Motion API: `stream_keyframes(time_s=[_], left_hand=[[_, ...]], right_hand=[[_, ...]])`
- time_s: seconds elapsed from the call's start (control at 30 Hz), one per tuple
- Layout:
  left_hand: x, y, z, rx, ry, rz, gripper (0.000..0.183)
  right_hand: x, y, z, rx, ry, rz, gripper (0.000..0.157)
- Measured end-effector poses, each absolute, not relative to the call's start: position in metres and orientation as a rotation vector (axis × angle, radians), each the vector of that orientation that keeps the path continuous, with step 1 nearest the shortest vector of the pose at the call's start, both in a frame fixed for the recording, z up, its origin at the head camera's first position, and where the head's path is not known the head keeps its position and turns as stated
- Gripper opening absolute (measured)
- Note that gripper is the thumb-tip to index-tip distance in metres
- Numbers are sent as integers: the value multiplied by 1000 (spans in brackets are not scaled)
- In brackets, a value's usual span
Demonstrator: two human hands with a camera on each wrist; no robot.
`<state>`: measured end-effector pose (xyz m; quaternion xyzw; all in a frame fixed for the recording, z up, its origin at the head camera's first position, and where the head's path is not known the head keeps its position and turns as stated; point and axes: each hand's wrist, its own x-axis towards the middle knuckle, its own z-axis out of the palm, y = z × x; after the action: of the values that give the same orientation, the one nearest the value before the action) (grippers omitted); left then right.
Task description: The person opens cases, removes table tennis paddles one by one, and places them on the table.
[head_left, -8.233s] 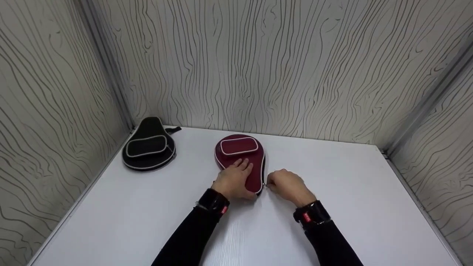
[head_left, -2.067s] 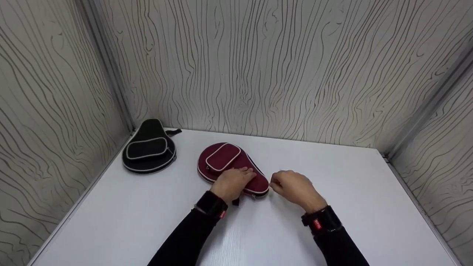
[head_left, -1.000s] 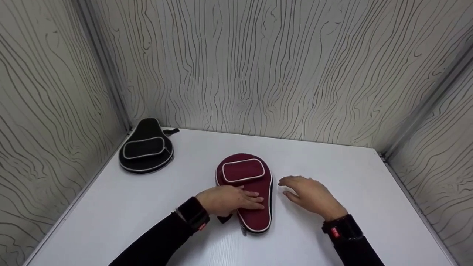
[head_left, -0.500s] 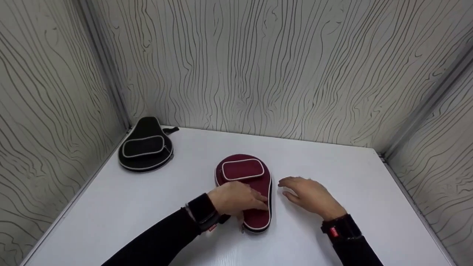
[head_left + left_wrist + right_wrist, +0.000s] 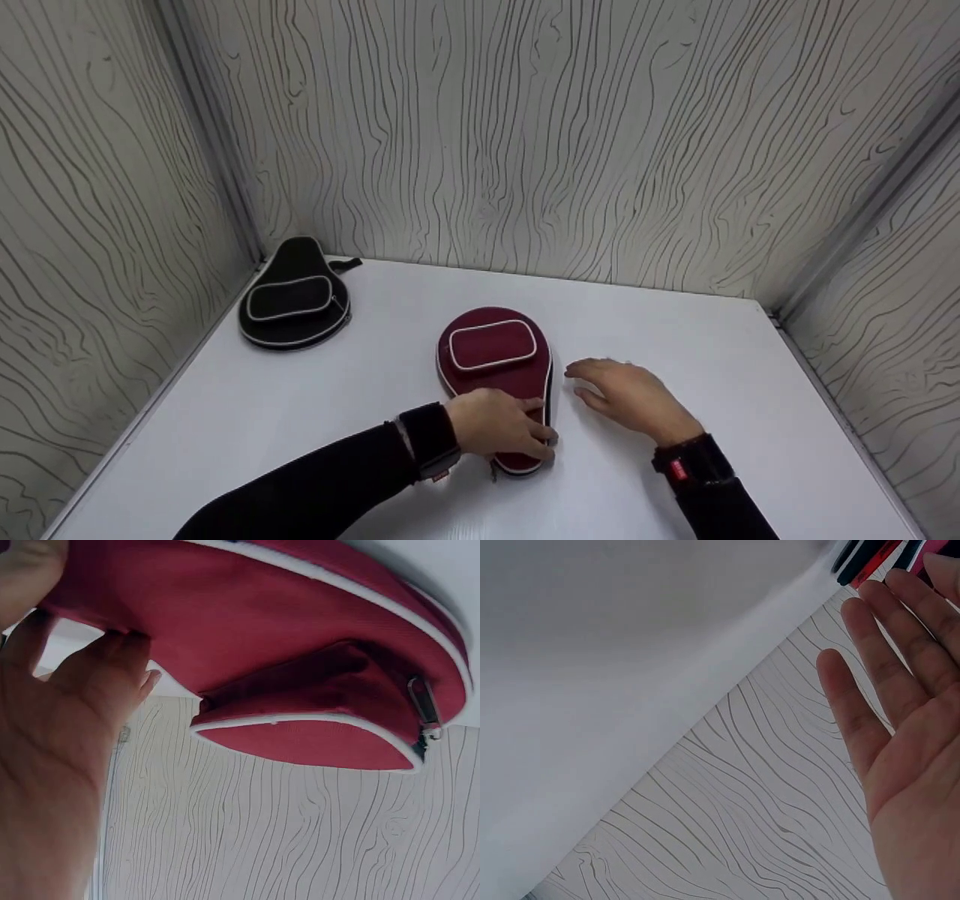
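Note:
A red table tennis paddle case (image 5: 502,380) with white piping and a raised front pocket lies on the white table, its narrow end toward me. My left hand (image 5: 501,425) grips that narrow end across the top, fingers bent over its right edge. A zipper pull (image 5: 493,470) hangs at the lower left of the case. The left wrist view has the pocket (image 5: 307,742) close up, with its metal zipper pull (image 5: 424,701) at one end. My right hand (image 5: 626,394) hovers just right of the case, fingers extended and holding nothing; its palm (image 5: 922,772) shows in the right wrist view.
A black paddle case (image 5: 296,300) of the same shape sits at the table's back left corner, its strap (image 5: 346,264) pointing right. Walls with a wood-grain pattern (image 5: 480,135) enclose the white table (image 5: 675,322) at the back and both sides.
Earlier the right hand pinched at the edge of the case's narrow end; it has since drawn back and opened. The case turned until its narrow end faced me, and the left hand slid down to grip it.

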<state>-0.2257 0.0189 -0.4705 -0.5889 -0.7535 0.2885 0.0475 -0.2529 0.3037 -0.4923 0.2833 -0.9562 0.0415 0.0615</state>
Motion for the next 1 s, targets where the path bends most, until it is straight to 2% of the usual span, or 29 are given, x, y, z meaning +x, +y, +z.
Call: stream_keyframes(time_s=[0.33,0.53,0.67,0.8,1.0], left_hand=[[-237,3,-474,-1878,-2038,898,74],[-245,-8,-482,-1917,-1935,807,73],[-251,-15,-488,-1935,-1886,683,64],[-255,-20,-492,-1913,-1843,561,54],[-257,-26,-494,-1845,-1786,513,52]], right_hand=[[-255,312,-492,895,-2871,111,34],[-257,314,-491,902,-2879,116,34],[-257,313,-491,905,-2897,134,34],[-256,311,-491,915,-2899,145,34],[-255,307,-493,961,-2861,139,33]])
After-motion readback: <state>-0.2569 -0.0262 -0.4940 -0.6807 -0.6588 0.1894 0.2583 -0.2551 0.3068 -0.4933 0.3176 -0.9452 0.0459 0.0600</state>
